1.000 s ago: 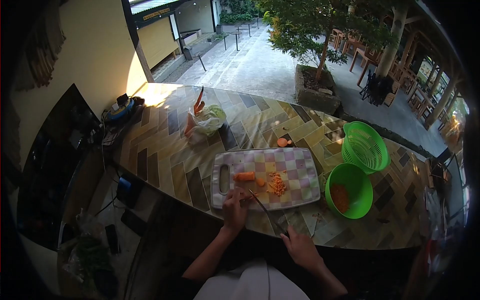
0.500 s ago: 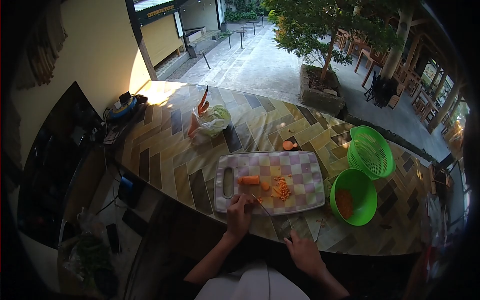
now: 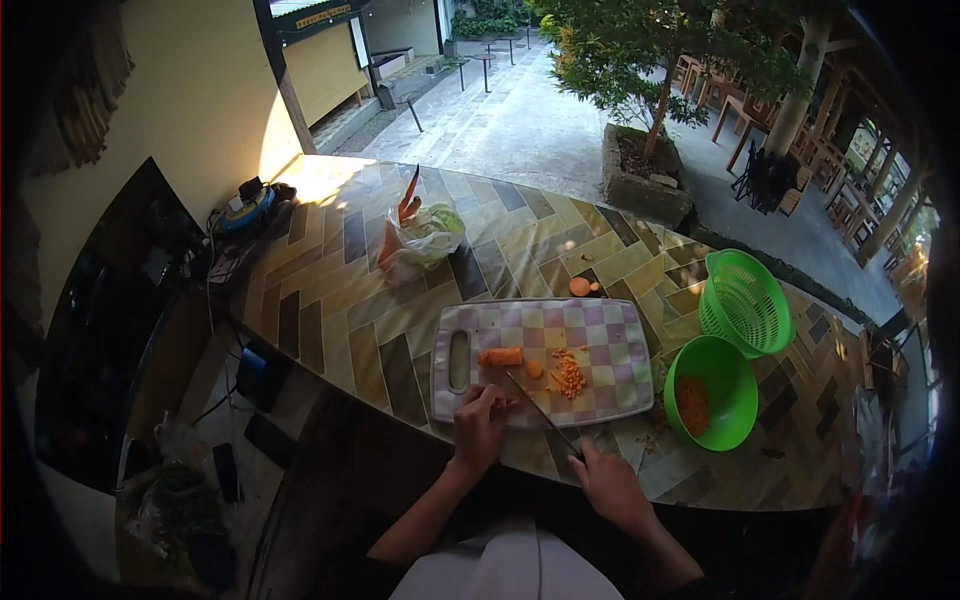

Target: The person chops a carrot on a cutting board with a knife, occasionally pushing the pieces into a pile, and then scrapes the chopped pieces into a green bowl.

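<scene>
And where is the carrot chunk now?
In the head view, the carrot chunk lies on the cutting board, left side, near its handle slot, beyond the left hand.

A lone camera worn on a person's head looks forward and steeply down over a herringbone-patterned table [image 3: 340, 320], its wide, curved view falling to black at the corners. The wearer's light clothing [image 3: 510, 565] fills the near bottom edge; the left hand [image 3: 480, 425] and right hand [image 3: 608, 480] appear close by, with the cutting board [image 3: 615, 375] just beyond. Farther off, the top of the view reaches a paved yard [image 3: 530, 130] and leafy tree [image 3: 660, 65].
</scene>
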Motion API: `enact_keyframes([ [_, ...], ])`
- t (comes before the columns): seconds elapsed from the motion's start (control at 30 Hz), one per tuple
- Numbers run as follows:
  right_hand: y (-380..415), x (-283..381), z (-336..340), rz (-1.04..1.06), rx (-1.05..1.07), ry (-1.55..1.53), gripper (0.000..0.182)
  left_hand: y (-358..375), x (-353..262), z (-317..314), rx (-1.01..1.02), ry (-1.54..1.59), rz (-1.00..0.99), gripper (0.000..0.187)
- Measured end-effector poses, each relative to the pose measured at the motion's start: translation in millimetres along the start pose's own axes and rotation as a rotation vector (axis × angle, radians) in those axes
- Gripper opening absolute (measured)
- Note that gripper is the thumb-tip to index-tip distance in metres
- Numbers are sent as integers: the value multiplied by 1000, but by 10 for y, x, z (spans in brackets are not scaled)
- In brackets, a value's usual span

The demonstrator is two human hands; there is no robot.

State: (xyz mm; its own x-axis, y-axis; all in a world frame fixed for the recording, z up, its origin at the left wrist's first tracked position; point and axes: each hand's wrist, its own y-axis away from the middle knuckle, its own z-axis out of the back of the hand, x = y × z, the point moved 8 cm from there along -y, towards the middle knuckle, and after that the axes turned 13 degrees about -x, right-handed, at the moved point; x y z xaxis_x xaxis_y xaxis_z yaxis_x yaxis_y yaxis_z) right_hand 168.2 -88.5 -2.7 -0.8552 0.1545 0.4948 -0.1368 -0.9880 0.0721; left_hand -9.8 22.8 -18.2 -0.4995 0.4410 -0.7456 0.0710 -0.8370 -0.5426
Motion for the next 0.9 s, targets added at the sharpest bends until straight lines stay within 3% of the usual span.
enact_keyframes([
  [0.17, 135, -60, -29, -32, -28, -106, 30, -9, -72, 34, -14, 35, -28, 15],
  [0.9, 65, 100, -106, 17, 6, 65, 28, 54, -69, 49, 29, 9, -78, 7],
])
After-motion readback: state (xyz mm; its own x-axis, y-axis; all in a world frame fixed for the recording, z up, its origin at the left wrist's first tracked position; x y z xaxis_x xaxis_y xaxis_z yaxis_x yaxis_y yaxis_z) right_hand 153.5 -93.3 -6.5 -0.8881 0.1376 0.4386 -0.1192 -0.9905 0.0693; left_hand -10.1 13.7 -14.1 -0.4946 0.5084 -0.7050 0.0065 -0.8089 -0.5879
